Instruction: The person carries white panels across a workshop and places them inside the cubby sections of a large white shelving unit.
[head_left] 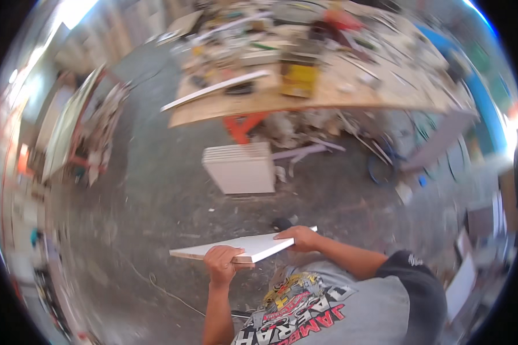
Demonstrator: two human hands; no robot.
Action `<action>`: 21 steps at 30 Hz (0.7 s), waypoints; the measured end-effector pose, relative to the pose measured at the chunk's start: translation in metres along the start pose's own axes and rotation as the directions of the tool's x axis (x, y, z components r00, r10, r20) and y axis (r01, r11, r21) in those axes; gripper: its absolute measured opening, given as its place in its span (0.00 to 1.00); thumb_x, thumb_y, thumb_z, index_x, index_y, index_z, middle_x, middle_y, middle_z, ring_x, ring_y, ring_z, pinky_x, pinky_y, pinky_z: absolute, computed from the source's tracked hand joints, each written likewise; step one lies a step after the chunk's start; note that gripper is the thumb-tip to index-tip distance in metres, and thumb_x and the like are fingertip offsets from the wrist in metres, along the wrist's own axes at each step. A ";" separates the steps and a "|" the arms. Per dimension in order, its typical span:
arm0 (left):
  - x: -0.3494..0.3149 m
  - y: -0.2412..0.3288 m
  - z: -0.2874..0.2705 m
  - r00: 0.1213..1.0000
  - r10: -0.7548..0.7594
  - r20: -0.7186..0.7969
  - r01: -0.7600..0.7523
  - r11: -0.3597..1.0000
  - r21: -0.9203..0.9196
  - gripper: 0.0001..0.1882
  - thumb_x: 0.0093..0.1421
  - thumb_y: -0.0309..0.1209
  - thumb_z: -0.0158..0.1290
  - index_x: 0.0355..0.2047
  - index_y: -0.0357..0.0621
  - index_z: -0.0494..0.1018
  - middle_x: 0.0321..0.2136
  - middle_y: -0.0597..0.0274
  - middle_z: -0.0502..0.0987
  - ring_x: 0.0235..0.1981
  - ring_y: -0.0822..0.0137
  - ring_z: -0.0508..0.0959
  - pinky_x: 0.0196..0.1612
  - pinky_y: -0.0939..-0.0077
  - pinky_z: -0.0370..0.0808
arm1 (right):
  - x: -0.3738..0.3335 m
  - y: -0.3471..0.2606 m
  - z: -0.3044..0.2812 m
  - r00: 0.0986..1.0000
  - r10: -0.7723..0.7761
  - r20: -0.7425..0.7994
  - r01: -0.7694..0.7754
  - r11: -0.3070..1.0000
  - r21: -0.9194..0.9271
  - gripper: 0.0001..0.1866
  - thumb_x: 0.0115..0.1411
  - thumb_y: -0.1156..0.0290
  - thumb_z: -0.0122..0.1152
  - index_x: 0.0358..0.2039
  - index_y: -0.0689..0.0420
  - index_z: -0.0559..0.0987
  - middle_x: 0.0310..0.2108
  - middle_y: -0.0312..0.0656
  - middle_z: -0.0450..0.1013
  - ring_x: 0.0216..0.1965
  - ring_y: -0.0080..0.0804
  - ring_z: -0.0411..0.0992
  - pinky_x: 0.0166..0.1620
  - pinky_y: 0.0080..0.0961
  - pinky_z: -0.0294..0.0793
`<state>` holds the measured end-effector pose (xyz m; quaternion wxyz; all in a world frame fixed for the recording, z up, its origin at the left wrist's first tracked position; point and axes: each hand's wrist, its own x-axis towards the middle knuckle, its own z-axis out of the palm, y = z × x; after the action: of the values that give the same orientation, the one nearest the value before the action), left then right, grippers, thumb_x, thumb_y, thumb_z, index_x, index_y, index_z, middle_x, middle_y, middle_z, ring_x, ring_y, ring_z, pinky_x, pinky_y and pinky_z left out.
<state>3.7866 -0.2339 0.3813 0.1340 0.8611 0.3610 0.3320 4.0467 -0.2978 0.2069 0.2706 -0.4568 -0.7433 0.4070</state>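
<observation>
head view: single frame, edges blurred by motion.
white board [244, 247]: flat panel held level in front of the person's chest, above the concrete floor [155, 190].
left hand [221, 263]: grip closed over the board's near edge, fingers curled on top.
right hand [298, 237]: grip closed on the board's far right edge, fingers on top.
containers: yellow box-like item [298, 79] stood on the table; contents could not be told.
table [328, 95]: plywood top on an orange stand [243, 125], covered in tools and scraps, a long white strip [216, 89] lay across its near left part.
stack of white panels [242, 167]: stood on the floor just before the table, between person and table.
under table: offcuts and cables [397, 155] piled up.
left side: framed panels leaned on a rack [77, 129], well apart from the hands.
</observation>
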 end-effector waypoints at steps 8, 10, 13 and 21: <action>-0.039 -0.117 -0.104 0.931 -0.147 -0.336 0.210 0.964 0.161 0.27 0.40 0.61 0.59 0.17 0.48 0.76 0.15 0.66 0.75 0.18 0.63 0.76 0.23 0.72 0.69 | 0.204 -0.047 0.050 0.931 -0.239 0.277 0.247 0.969 0.004 0.27 0.46 0.73 0.65 0.51 0.52 0.77 0.51 0.42 0.74 0.51 0.45 0.72 0.54 0.35 0.71; -0.066 -0.143 -0.141 0.861 -0.154 -0.484 0.281 0.939 0.200 0.32 0.42 0.68 0.53 0.15 0.49 0.75 0.12 0.67 0.72 0.15 0.64 0.74 0.21 0.73 0.68 | 0.260 -0.095 0.070 0.905 -0.190 0.380 0.187 0.981 0.044 0.26 0.46 0.74 0.66 0.50 0.51 0.78 0.50 0.42 0.75 0.50 0.44 0.73 0.53 0.34 0.72; -0.110 -0.215 -0.181 0.764 -0.226 -0.604 0.423 0.883 0.205 0.32 0.40 0.69 0.53 0.13 0.50 0.73 0.11 0.68 0.71 0.14 0.65 0.73 0.19 0.73 0.66 | 0.339 -0.113 0.137 0.845 -0.276 0.459 0.281 0.958 0.058 0.23 0.49 0.74 0.66 0.48 0.51 0.78 0.48 0.42 0.75 0.48 0.42 0.74 0.52 0.32 0.73; -0.213 -0.362 -0.310 0.639 -0.256 -0.725 0.519 0.840 0.161 0.27 0.31 0.62 0.63 0.11 0.53 0.69 0.11 0.70 0.68 0.13 0.66 0.69 0.18 0.73 0.62 | 0.467 -0.204 0.294 0.732 -0.156 0.663 0.226 0.974 -0.020 0.25 0.50 0.73 0.67 0.52 0.54 0.75 0.48 0.45 0.75 0.49 0.46 0.73 0.51 0.33 0.72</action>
<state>3.2762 -0.1328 0.3400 -0.0955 0.5883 0.6169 0.5140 3.5217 -0.0346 0.2415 0.0095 -0.2187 -0.8530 0.4738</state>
